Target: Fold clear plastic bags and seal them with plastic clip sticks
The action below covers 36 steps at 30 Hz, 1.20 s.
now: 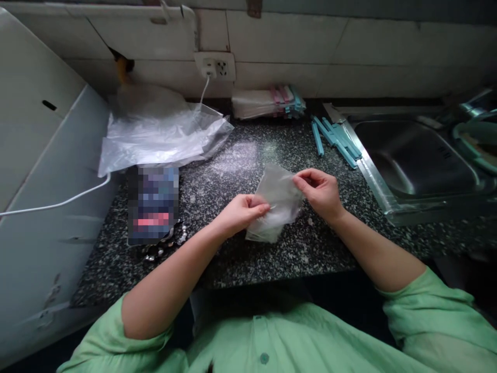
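A clear plastic bag (pixel 278 194) is held up between my two hands over the speckled counter. My left hand (pixel 246 211) pinches its left side, thumb on top. With thumb and forefinger, my right hand (pixel 320 190) grips the upper right edge of the bag. More clear plastic shows below it, and I cannot tell whether that is a second bag. To the right lie several loose light-blue plastic strips (pixel 337 141), apart from both hands. At the back, a stack of clear bags (pixel 256 103) has pink and blue strips along its right end.
A large crumpled plastic sheet (pixel 155 134) covers the back left. Below it lies a phone-like object (pixel 153 204), its face blurred out, with a beaded strap (pixel 155 251). A white cable (pixel 70 201) runs left. The steel sink (pixel 423 155) is at right, beneath a wall socket (pixel 215 66) wall.
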Each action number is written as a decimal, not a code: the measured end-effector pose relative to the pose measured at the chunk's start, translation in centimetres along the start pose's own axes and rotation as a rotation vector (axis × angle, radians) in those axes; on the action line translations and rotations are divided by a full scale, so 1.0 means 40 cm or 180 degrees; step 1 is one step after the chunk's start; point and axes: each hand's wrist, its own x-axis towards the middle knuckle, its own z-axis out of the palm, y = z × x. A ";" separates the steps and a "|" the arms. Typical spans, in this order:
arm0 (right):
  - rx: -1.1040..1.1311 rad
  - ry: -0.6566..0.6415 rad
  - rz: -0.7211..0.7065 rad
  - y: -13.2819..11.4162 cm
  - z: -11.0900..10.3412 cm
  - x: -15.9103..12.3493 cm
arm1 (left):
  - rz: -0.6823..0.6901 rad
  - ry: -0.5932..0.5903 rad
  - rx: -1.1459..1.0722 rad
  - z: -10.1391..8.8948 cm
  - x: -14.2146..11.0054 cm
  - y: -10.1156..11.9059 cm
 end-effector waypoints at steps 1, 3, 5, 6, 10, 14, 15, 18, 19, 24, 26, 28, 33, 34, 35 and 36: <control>-0.0041 0.0035 -0.0052 0.000 -0.003 0.003 | -0.0082 -0.0033 -0.0057 -0.001 -0.003 0.002; -0.0117 0.0050 -0.0181 -0.003 -0.008 0.003 | -0.0229 -0.0186 -0.0221 -0.004 -0.008 0.004; -0.0207 0.0024 -0.0320 -0.010 -0.009 -0.001 | -0.0270 -0.0400 -0.0292 -0.007 -0.010 0.004; -0.0241 -0.0021 -0.0370 -0.014 -0.009 -0.004 | -0.0200 -0.0423 -0.0263 -0.008 -0.009 0.002; -0.0305 -0.0403 -0.0415 -0.016 0.002 -0.017 | 0.0329 0.0198 -0.0193 -0.011 0.004 -0.010; -0.0320 -0.0693 -0.0256 0.005 0.014 -0.018 | 0.0613 0.0895 0.0009 -0.015 0.020 -0.014; -0.0304 -0.0752 -0.0163 0.011 0.016 -0.016 | 0.0702 0.1038 0.0040 -0.017 0.023 -0.015; -0.0284 -0.1003 0.0062 0.024 0.022 -0.010 | 0.0918 0.1276 -0.0026 -0.021 0.029 -0.017; -0.0290 -0.1082 0.0088 0.026 0.023 -0.009 | 0.0956 0.1311 -0.0063 -0.022 0.030 -0.017; -0.0368 -0.1056 -0.0069 0.026 0.032 -0.013 | 0.1044 0.1391 -0.0205 -0.016 0.027 -0.017; -0.0411 -0.0974 -0.0140 0.025 0.032 -0.015 | 0.1030 0.1347 -0.0271 -0.014 0.024 -0.015; -0.0444 -0.0937 -0.0188 0.026 0.032 -0.015 | 0.0995 0.1323 -0.0305 -0.014 0.022 -0.014; -0.0606 -0.0987 -0.0319 0.031 0.033 -0.013 | 0.0940 0.1404 -0.0328 -0.018 0.020 -0.017; -0.0659 -0.0986 -0.0341 0.031 0.033 -0.014 | 0.0909 0.1384 -0.0358 -0.018 0.021 -0.017; -0.0703 -0.0987 -0.0364 0.031 0.034 -0.016 | 0.0860 0.1348 -0.0382 -0.018 0.022 -0.017; -0.0734 -0.0983 -0.0387 0.031 0.035 -0.018 | 0.0793 0.1303 -0.0393 -0.017 0.022 -0.017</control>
